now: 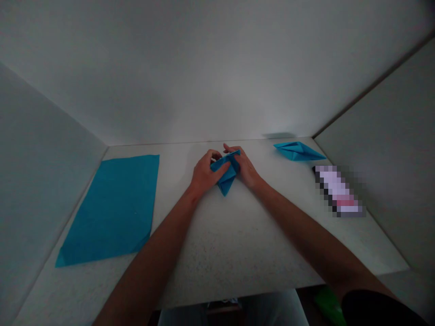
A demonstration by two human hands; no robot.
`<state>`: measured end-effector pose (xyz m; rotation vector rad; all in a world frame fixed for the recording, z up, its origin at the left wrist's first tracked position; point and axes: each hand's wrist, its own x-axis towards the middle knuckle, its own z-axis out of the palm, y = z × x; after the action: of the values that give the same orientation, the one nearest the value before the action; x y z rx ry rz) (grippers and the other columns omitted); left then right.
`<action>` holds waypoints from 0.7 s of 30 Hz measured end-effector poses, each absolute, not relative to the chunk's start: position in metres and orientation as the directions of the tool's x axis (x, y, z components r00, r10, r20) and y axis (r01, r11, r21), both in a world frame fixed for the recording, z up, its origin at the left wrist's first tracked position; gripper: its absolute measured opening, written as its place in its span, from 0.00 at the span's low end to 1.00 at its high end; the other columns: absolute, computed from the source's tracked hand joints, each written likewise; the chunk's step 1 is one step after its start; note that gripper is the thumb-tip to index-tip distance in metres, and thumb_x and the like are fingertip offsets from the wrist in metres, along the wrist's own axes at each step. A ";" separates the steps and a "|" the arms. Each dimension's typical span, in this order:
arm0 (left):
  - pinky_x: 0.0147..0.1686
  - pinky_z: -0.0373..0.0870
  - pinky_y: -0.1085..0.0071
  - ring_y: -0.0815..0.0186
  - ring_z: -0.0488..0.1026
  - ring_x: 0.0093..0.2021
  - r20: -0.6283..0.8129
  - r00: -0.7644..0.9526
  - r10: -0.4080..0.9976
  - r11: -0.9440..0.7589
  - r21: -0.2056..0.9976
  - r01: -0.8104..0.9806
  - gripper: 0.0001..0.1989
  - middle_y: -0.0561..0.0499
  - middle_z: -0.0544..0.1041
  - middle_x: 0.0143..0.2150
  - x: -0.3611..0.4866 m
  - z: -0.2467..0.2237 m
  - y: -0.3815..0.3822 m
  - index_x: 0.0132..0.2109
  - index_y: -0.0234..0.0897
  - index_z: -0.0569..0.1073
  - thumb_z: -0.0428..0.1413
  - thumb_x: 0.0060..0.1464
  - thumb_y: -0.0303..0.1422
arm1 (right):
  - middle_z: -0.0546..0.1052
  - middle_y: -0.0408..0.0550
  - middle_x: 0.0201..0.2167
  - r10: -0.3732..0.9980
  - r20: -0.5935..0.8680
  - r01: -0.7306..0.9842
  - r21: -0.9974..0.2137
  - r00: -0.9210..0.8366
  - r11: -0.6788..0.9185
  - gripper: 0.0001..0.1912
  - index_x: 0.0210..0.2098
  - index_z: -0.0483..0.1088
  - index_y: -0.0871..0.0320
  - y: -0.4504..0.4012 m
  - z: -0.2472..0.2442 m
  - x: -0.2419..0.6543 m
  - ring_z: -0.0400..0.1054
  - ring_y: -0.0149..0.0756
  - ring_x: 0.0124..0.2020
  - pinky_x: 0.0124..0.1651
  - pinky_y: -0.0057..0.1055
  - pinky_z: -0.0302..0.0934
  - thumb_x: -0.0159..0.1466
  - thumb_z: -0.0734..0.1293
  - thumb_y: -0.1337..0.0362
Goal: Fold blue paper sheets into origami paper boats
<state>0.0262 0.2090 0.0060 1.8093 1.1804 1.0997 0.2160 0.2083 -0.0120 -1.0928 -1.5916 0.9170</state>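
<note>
Between my two hands is a piece of folded blue paper [225,184], its pointed end toward me and its long edge facing the back wall. My left hand [205,172] grips its left side, with the thumb lying across the front. On the right side my right hand [247,170] is closed on the paper, its fingers partly hidden behind the upper edge. A finished-looking folded blue paper boat [298,151] rests at the back right, apart from both hands.
A large flat sheet of blue paper [115,208] lies on the white table [217,253] at the left, beside my left forearm. Near the right edge is a pixelated phone-like object [338,190]. White walls [210,72] enclose the table's back and sides.
</note>
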 end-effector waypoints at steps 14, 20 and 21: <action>0.38 0.71 0.70 0.66 0.77 0.39 0.158 0.377 0.913 -0.198 0.977 0.072 0.08 0.50 0.83 0.44 0.025 -0.004 0.224 0.35 0.40 0.67 0.60 0.57 0.32 | 0.73 0.45 0.51 0.955 0.296 0.042 -0.955 0.020 0.295 0.18 0.49 0.63 0.46 0.203 -0.011 0.215 0.71 0.36 0.40 0.36 0.33 0.69 0.67 0.74 0.51; 0.34 0.64 0.72 0.69 0.66 0.32 0.223 0.297 0.928 -0.236 0.972 0.006 0.12 0.54 0.74 0.33 0.026 -0.008 0.228 0.31 0.41 0.59 0.58 0.54 0.31 | 0.69 0.48 0.46 0.883 0.469 0.347 -0.833 0.027 0.432 0.12 0.37 0.68 0.51 0.202 -0.005 0.217 0.67 0.38 0.44 0.40 0.35 0.68 0.67 0.75 0.55; 0.33 0.63 0.72 0.69 0.65 0.32 0.237 0.288 0.928 -0.253 0.967 0.019 0.12 0.55 0.72 0.32 0.026 -0.008 0.229 0.31 0.41 0.60 0.58 0.54 0.31 | 0.69 0.47 0.45 0.879 0.476 0.376 -0.818 0.017 0.435 0.11 0.38 0.70 0.51 0.202 -0.005 0.218 0.66 0.38 0.41 0.40 0.36 0.68 0.66 0.75 0.55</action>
<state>0.0262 0.2286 -0.0083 1.5536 0.9019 1.1377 0.2178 0.2024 -0.0052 -1.1355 -1.5741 0.5649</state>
